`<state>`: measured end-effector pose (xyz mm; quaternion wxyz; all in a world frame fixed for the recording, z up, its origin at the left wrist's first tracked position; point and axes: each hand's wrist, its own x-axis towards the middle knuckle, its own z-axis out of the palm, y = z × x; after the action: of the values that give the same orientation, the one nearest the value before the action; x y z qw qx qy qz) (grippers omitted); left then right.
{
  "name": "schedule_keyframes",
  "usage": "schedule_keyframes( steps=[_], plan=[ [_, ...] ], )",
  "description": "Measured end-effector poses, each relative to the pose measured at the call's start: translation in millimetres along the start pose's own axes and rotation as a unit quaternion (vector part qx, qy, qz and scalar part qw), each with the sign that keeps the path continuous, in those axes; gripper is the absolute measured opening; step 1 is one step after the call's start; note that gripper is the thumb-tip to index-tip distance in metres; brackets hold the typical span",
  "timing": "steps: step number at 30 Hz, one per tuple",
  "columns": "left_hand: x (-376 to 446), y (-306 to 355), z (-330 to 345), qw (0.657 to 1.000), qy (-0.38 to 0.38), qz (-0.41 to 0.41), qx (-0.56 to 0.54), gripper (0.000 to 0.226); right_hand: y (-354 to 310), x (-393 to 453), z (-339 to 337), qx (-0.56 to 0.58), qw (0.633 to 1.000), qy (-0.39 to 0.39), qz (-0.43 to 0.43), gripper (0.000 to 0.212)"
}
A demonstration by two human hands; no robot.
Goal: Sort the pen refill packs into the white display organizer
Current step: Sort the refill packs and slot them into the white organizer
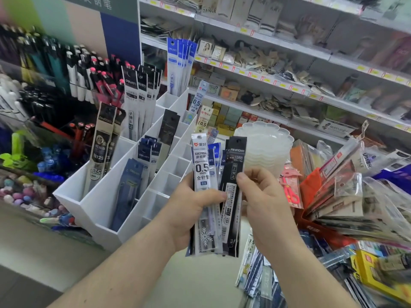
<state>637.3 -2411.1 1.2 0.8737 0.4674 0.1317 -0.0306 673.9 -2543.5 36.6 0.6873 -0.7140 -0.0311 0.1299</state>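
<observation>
Refill packs [203, 192]: I see a fanned bundle, exact count unclear, gripped in the left hand [189, 210]. Right hand [262, 196] pinches one black pack [232, 181] at its edge. White organizer [97, 203] just left holds several packs upright.

The left hand [189, 210] and right hand [262, 203] meet at centre, holding a fan of refill packs [201, 192] upright between them. The organizer [97, 205] stands just left of the left hand and runs back beyond it, with packs standing in its left and far compartments. Pens [66, 70] stand further left, behind the organizer. A stack of trays [266, 143] sits just beyond the right hand. Loose packets [347, 196] lie heaped right of the right hand. Shelves [289, 63] rise behind everything.
</observation>
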Motion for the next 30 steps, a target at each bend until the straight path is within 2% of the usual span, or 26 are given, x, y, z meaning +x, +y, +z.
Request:
schedule_keyframes(
  steps=[4,7,10,13,16,19,26,30],
  plan=[
    [0,-7,-2,0.997,-0.004,0.034,0.064,0.059,4,-3,1,-0.029,0.998,-0.053,-0.017,0.021],
    [-2,-11,-1,0.993,-0.037,0.037,0.109,0.074,5,-2,-1,0.001,0.997,-0.072,0.01,0.019],
    [-1,-13,1,0.994,-0.024,0.038,0.103,0.071,7,0,-4,0.017,0.997,-0.076,0.01,0.012],
    [2,-11,0,0.998,-0.007,0.021,0.051,0.057,6,1,-7,0.063,0.994,-0.088,0.031,0.028],
    [3,-8,-2,1.0,0.0,0.004,0.023,0.06,3,2,-11,0.084,0.99,-0.102,0.054,0.022],
    [2,-4,-3,1.0,-0.003,0.004,0.03,0.054,2,5,-14,0.072,0.993,-0.074,0.054,0.024],
    [0,-2,-3,1.0,0.011,-0.009,0.018,0.036,1,8,-7,0.091,0.995,0.001,0.049,0.015],
    [-3,-5,3,0.999,0.02,0.016,0.025,0.047,5,5,6,0.091,0.994,0.031,0.047,0.008]
  ],
)
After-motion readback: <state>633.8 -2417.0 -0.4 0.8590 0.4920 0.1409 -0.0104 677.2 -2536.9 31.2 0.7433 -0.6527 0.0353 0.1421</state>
